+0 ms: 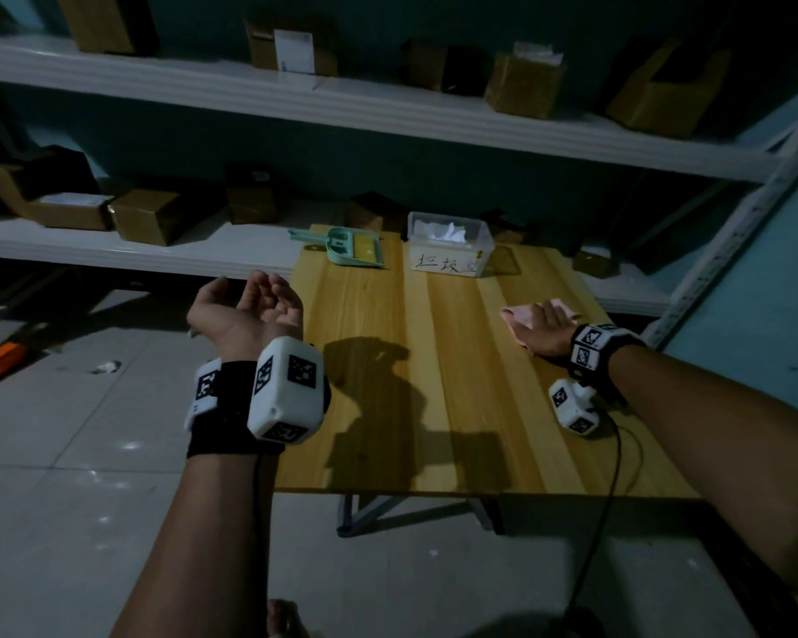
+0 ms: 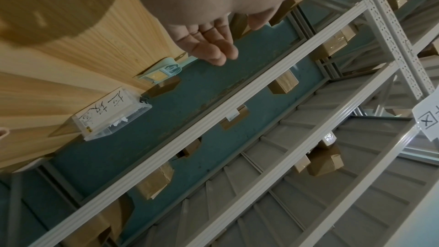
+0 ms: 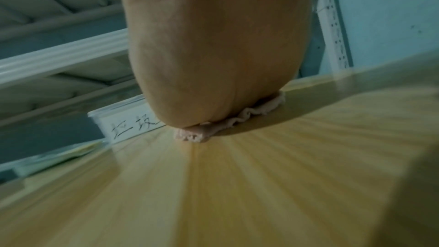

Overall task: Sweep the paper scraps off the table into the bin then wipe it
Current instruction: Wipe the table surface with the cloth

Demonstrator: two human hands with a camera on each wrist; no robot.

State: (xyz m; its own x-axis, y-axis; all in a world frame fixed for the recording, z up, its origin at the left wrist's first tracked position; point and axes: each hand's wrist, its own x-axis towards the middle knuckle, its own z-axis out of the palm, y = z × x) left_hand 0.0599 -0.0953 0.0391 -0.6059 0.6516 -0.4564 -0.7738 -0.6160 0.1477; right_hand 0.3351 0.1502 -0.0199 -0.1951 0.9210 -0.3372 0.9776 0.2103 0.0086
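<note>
A soft pink cloth [image 1: 521, 322], crumpled into ruffled folds along its edge, lies on the pale, striped-grain wooden table [image 1: 438, 361] at the right middle of the head view. The right hand [image 1: 544, 329] lies palm down on it, pressing it flat against the wood; the right wrist view shows only the heel of the palm on the cloth, so I cannot tell how the fingers lie. The left hand [image 1: 254, 308] hovers off the table's left edge, left of centre, palm turned up, fingers [image 2: 213, 48] loosely curled together and holding nothing. At the table's far edge, upper centre, stands a clear rectangular plastic bin [image 1: 450, 244] with a handwritten label and white paper scraps [image 1: 448, 232] inside. Just left of it lies a mint-green plastic dustpan [image 1: 349, 247]
</note>
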